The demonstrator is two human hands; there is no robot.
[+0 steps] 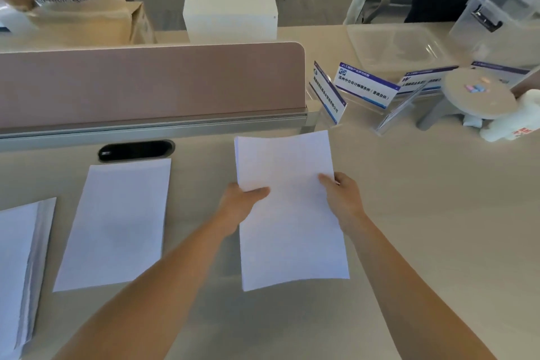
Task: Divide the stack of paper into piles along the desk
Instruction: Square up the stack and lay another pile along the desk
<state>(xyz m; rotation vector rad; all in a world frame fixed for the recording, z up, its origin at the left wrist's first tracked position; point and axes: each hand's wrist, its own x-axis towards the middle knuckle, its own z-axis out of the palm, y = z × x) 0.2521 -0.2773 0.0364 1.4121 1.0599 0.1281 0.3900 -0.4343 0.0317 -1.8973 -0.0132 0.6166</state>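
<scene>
A thin batch of white paper [289, 213] is held over the middle of the beige desk [423, 228]. My left hand [239, 204] pinches its left edge, thumb on top. My right hand [343, 196] grips its right edge the same way. Left of it a flat pile of white paper [114, 225] lies on the desk. At the far left edge sits the thick stack of paper [20, 266], its side sheets fanned and partly cut off by the frame.
A pink divider panel [146, 82] with a black cable slot [136, 150] runs along the back. Acrylic name signs [365, 88], a round white stand [479, 93] and a white plush toy [514, 117] crowd the right rear. Clear plastic bins [496, 17] and people stand beyond.
</scene>
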